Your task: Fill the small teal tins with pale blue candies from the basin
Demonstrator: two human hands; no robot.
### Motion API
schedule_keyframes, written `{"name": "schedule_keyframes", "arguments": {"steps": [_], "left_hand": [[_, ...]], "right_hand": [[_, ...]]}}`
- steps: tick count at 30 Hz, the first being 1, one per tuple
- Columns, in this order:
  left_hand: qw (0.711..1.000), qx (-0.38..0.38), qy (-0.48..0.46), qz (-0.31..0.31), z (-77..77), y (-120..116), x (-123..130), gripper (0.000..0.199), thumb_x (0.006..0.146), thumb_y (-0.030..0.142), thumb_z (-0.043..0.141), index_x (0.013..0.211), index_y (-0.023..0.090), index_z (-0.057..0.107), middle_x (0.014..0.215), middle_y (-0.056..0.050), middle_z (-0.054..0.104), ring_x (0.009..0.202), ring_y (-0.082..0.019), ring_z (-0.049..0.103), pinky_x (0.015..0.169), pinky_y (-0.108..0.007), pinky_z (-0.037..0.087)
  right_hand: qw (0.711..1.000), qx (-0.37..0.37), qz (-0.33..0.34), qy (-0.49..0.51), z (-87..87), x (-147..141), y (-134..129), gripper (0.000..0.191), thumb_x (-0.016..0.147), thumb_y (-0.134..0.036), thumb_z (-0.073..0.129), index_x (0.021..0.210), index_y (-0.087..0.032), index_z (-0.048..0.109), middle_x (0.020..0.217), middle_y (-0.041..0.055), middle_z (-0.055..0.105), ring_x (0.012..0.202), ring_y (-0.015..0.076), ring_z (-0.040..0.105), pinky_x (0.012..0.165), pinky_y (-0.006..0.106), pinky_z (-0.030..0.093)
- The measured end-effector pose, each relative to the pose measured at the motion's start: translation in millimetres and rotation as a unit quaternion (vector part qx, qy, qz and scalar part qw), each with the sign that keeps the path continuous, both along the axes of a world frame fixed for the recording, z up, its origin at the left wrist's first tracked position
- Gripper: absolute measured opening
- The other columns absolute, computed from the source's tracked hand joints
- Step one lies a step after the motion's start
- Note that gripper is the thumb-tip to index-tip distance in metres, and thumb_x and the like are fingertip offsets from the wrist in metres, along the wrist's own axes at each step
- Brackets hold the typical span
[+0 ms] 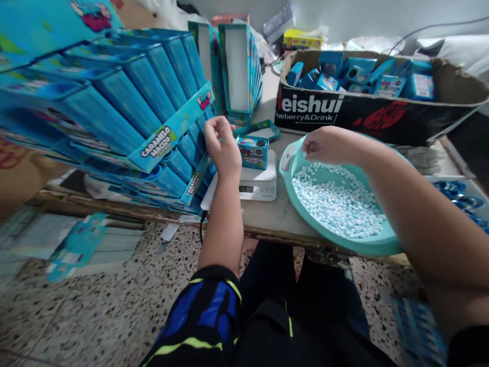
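My left hand (pixel 222 140) is closed, fingers curled, just left of a small blue candy box (pixel 252 152). Whatever it may hold is hidden. The box stands on a white digital scale (pixel 263 191) whose display is too small to read. My right hand (pixel 319 145) is closed over the left part of a turquoise bowl (pixel 376 246), its fingertips pressed together. I cannot make out what is in them. Small white and pale blue candies (pixel 340 206) cover much of the bowl's bottom.
Stacked blue display trays of boxes (pixel 153 137) rise at the left. Upright display cartons (pixel 237 71) stand behind the scale, near a flat blue frame (pixel 273 130). A black cardboard box (pixel 305 112) of small blue boxes sits behind the bowl. Blue rings (pixel 464 201) lie at right.
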State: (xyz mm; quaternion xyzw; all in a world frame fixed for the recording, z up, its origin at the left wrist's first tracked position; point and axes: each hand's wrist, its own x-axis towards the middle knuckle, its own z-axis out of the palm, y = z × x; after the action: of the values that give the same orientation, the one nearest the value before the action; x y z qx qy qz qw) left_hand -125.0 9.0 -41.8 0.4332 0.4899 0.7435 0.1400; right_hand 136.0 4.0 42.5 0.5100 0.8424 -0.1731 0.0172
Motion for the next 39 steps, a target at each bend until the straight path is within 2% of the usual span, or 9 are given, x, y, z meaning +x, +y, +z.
{"name": "schedule_keyframes", "arguments": {"steps": [5,8,13,18,22,26,31,34,39], "left_hand": [[1.0,0.0,-0.031,-0.004,2.1,1,2,0.03,0.101,0.051,0.057,0.094,0.021,0.059,0.084,-0.003,0.067,0.082,-0.017,0.066,0.082,-0.03,0.054],[0.999,0.008,-0.054,-0.001,2.3,4,0,0.029,0.099,0.051,0.058,0.096,0.021,0.058,0.084,-0.003,0.067,0.083,-0.017,0.066,0.082,-0.029,0.054],[0.997,0.011,-0.073,-0.005,2.7,6,0,0.028,0.097,0.049,0.058,0.098,0.021,0.058,0.083,-0.003,0.067,0.081,-0.017,0.066,0.08,-0.029,0.054],[0.996,0.026,-0.09,-0.006,1.4,6,2,0.027,0.094,0.048,0.061,0.097,0.021,0.059,0.082,-0.004,0.066,0.08,-0.018,0.065,0.081,-0.029,0.053],[0.995,0.019,-0.097,-0.013,1.8,2,4,0.03,0.095,0.051,0.062,0.098,0.021,0.06,0.084,-0.004,0.067,0.082,-0.018,0.066,0.081,-0.03,0.052],[0.995,0.02,-0.091,-0.025,4.3,-3,4,0.03,0.098,0.051,0.061,0.099,0.021,0.061,0.087,-0.005,0.069,0.084,-0.018,0.066,0.082,-0.03,0.053],[0.995,0.003,-0.095,-0.022,6.1,-2,3,0.026,0.1,0.047,0.058,0.1,0.021,0.061,0.088,-0.005,0.069,0.085,-0.018,0.067,0.083,-0.029,0.054],[0.996,-0.012,-0.082,-0.017,5.8,0,2,0.028,0.101,0.05,0.058,0.099,0.022,0.06,0.088,-0.005,0.068,0.086,-0.018,0.067,0.084,-0.029,0.055],[0.997,-0.015,-0.074,-0.022,5.3,1,-1,0.033,0.099,0.055,0.059,0.099,0.021,0.06,0.089,-0.005,0.068,0.087,-0.018,0.067,0.084,-0.03,0.055]], "right_hand": [[0.99,0.101,0.039,0.089,24.8,-41,-2,0.018,0.088,-0.011,0.06,0.1,-0.018,0.072,0.092,0.0055,0.069,0.086,0.0193,0.063,0.082,0.033,0.048],[0.983,0.127,0.068,0.116,22.4,-67,6,0.021,0.086,-0.009,0.059,0.1,-0.018,0.072,0.094,0.0064,0.07,0.091,0.0215,0.064,0.083,0.033,0.048],[0.98,0.136,0.058,0.135,11.8,-93,8,0.02,0.087,-0.009,0.059,0.099,-0.016,0.073,0.094,0.0079,0.072,0.087,0.0216,0.064,0.082,0.034,0.049],[0.977,0.175,0.071,0.098,8.2,-103,6,0.013,0.087,-0.012,0.064,0.093,-0.014,0.075,0.105,0.0127,0.07,0.101,0.0257,0.063,0.095,0.038,0.05],[0.976,0.196,0.051,0.084,12.8,-90,-5,0.019,0.089,-0.014,0.06,0.099,-0.014,0.077,0.116,0.0142,0.068,0.104,0.0252,0.064,0.096,0.038,0.052],[0.982,0.186,0.026,0.008,16.0,-46,-24,0.02,0.091,-0.02,0.058,0.092,-0.017,0.077,0.108,0.0128,0.071,0.099,0.0248,0.066,0.09,0.038,0.054],[0.987,0.037,-0.034,-0.151,5.3,0,-39,0.017,0.091,-0.02,0.061,0.084,-0.019,0.077,0.091,0.0114,0.073,0.085,0.0262,0.068,0.076,0.038,0.051],[0.987,0.0,-0.052,-0.149,1.5,0,-41,0.018,0.092,-0.019,0.062,0.082,-0.019,0.077,0.089,0.0115,0.073,0.083,0.0267,0.067,0.073,0.038,0.048],[0.997,0.053,-0.03,-0.055,4.2,-14,-37,0.017,0.093,-0.023,0.061,0.093,-0.022,0.078,0.098,0.0101,0.074,0.087,0.0248,0.066,0.076,0.037,0.048]]}}
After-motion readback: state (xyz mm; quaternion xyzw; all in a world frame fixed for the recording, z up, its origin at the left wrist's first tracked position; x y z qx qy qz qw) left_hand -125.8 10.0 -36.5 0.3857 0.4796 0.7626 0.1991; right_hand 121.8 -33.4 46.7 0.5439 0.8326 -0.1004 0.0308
